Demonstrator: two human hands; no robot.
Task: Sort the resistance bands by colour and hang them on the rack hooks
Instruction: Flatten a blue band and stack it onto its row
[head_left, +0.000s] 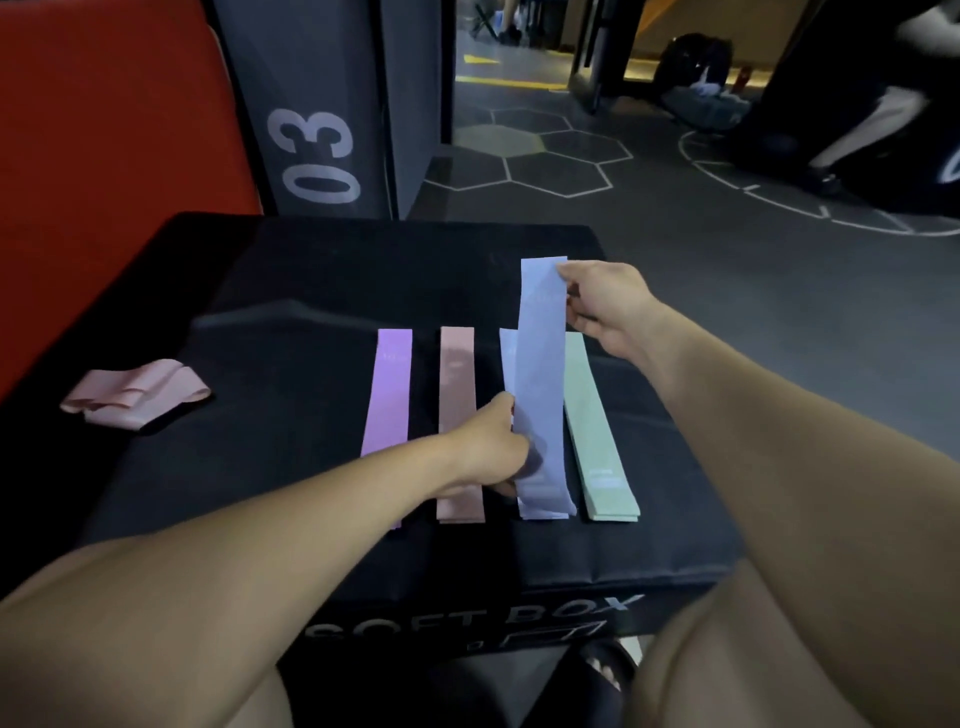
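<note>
Flat resistance bands lie side by side on a black soft box (311, 291): a purple band (388, 395), a dusty pink band (457, 384), a blue band (507, 358) mostly covered, and a green band (597, 436). A second blue band (543, 364) is held over the lying blue one. My right hand (605, 304) pinches its far end, raised off the box. My left hand (493, 441) grips its near part by the left edge. A crumpled pale pink band (137, 392) lies apart at the box's left side. No rack or hooks are in view.
A red padded block (104, 130) and a grey box marked 03 (317, 130) stand behind the soft box. Dark floor with white hexagon lines (545, 156) stretches to the right. A person's leg (872, 130) and bags (701, 78) are at the far right. My knees flank the box's front.
</note>
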